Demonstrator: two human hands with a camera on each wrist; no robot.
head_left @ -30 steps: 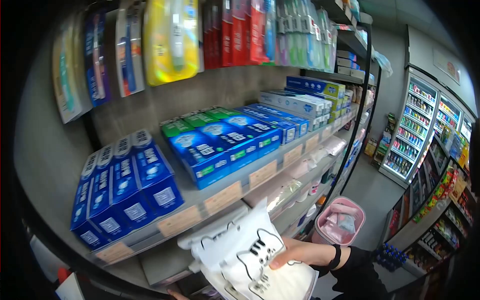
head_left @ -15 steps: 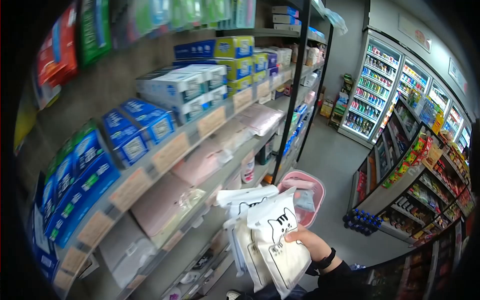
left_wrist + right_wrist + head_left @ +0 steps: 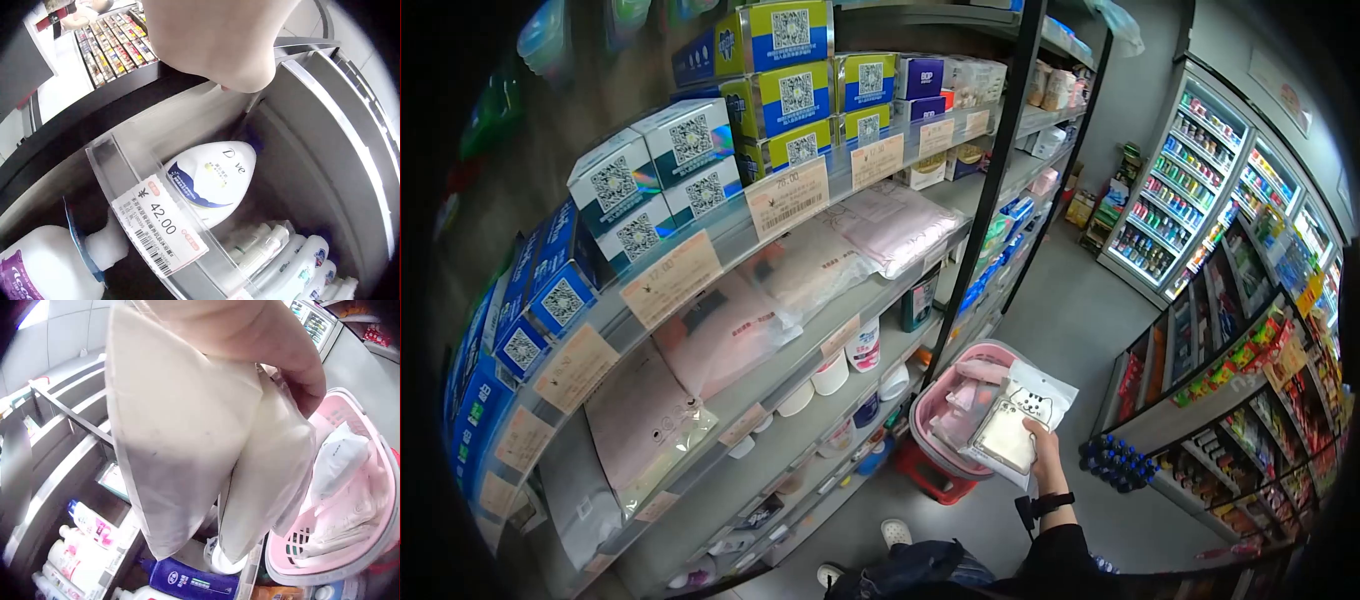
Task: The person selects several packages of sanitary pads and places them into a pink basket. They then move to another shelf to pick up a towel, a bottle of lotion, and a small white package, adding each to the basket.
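My right hand [image 3: 1045,452] grips white plastic packets [image 3: 1007,440] printed with a cat face, thumb on the front one. In the right wrist view, pale packets [image 3: 187,437] hang side by side under the curled fingers of that hand [image 3: 250,337]. They are held over the near edge of a pink basket [image 3: 924,430], which holds several pink and clear-bagged packets [image 3: 353,506]. Only the bare heel of my left hand [image 3: 215,44] shows, at the top of the left wrist view, above a shelf with a Dove bottle [image 3: 215,178]; its fingers are hidden.
Shelving on the left carries toothpaste boxes [image 3: 635,190], pink bagged packets [image 3: 720,335] and bottles [image 3: 862,346]. A red base [image 3: 945,487] is under the basket. Drink fridges [image 3: 1170,185] stand at the back, a snack rack [image 3: 1230,380] at the right, with dark bottles [image 3: 1115,462] on the floor.
The right hand has carried the cat-print packets away from the shelf, rightward to the basket. The head view has swung right and down. The left hand has dropped out of it.
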